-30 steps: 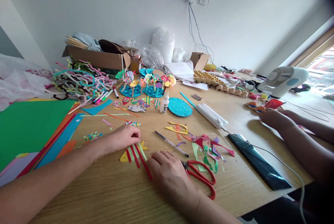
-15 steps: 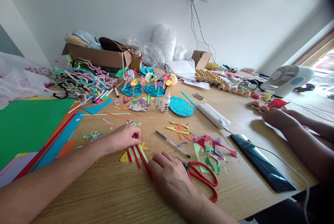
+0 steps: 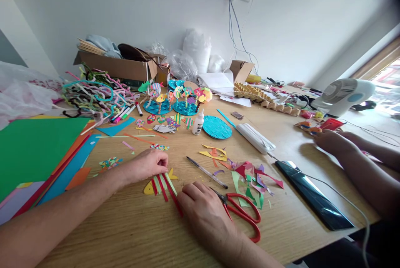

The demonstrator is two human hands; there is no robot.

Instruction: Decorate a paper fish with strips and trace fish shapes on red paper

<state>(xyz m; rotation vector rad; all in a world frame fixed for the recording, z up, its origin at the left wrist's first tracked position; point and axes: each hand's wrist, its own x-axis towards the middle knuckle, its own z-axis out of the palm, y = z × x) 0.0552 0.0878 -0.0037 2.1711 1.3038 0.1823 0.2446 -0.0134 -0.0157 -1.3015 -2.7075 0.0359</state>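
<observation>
Head view: both hands unmoved, work seemingly paused; left hand [image 3: 146, 164] pinches paper strips [image 3: 164, 193] over yellow fish [image 3: 148, 188]; right hand [image 3: 204, 209], at four o'clock, curls, hold unclear.

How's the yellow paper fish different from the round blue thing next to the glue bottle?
The fish is yellow; the disc is blue. The fish has a pointy tail, while the disc is round. Red and green strips lie across the fish, but none lie across the disc. Both lie on the table.
</observation>
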